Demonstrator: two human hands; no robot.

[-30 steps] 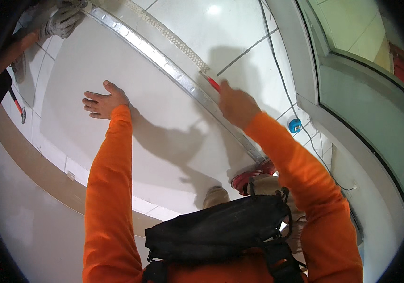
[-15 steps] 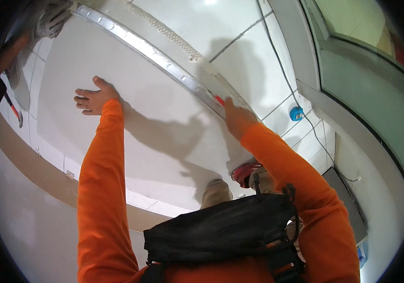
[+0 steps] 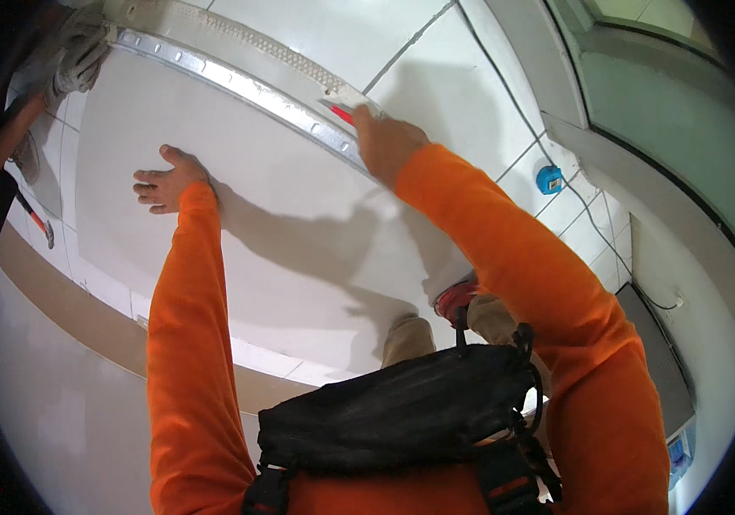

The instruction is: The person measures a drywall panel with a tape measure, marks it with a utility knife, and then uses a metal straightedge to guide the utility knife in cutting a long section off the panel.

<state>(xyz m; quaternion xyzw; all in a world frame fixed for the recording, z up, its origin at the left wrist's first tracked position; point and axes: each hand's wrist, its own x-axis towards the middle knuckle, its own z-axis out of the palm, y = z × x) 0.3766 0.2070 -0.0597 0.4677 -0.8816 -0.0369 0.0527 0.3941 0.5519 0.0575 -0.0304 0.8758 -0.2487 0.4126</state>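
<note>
One splayed left hand (image 3: 170,184) lies on the pale board (image 3: 277,184) while the right hand (image 3: 389,148) clasps a red tool (image 3: 342,113).

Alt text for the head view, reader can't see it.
The right hand grips a slim red tool near a long silver metal strip; the left hand is spread on a large pale flat board. Another person's grey-gloved hand shows at upper left.
</note>
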